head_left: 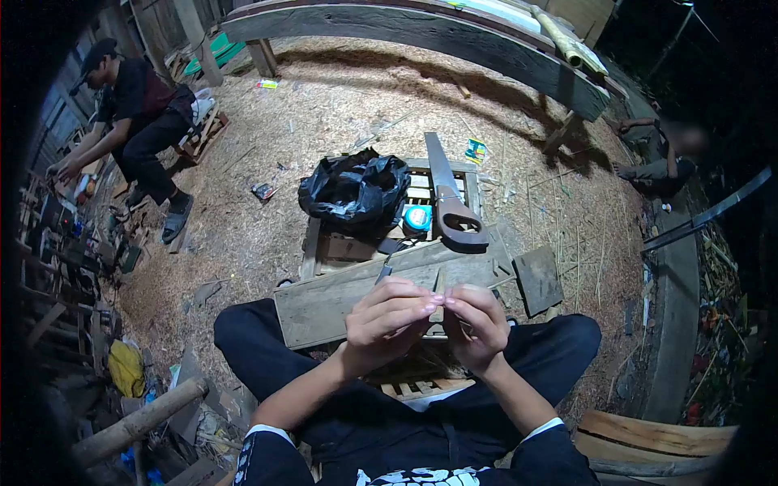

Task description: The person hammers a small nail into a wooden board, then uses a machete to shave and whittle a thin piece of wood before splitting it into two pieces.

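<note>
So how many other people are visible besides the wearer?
2: one person crouching at upper left by a small pallet, another person sitting at far right in the dark. More may be hidden.

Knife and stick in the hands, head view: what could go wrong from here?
1. The left hand grips a small knife close to the right hand, which pinches a thin stick; a slip could cut the fingers.
2. The work is above the lap, so a slip downward could reach the legs.
3. The saw lies loose on the pallet just ahead; reaching forward could brush its blade.
</note>
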Tool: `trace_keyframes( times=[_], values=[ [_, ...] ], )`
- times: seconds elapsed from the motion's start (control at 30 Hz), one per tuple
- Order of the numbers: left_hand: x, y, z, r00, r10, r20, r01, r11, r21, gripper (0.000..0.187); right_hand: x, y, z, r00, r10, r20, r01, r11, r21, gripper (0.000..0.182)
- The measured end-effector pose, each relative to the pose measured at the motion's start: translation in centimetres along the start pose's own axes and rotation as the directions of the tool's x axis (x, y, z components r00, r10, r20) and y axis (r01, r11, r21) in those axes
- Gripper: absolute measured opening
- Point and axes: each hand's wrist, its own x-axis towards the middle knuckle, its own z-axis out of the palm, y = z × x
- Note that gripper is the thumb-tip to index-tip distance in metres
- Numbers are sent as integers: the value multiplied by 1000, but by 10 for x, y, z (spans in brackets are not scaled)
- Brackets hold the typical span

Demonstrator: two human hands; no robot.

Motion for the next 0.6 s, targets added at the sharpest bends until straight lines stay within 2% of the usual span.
trace_keyframes(
  times=[0.17,0.37,0.47,0.53,0.6],
  values=[
    [6,1,11,1000,21,4,-21,1000,16,36,-1,-5,-6,996,-2,-88,5,1000,31,33],
    [5,1,21,997,58,43,-59,998,28,36,-5,-5,-22,999,-22,-38,22,1000,-3,36],
    [5,3,23,997,68,47,-69,998,8,34,-8,-4,-27,998,-56,-41,58,997,42,37],
    [4,3,22,993,92,79,-94,995,20,32,-2,-8,-32,992,-117,43,118,993,-13,37],
    [3,1,21,991,109,80,-112,993,28,32,1,-7,-30,992,-128,11,129,990,-63,37]
  ],
)
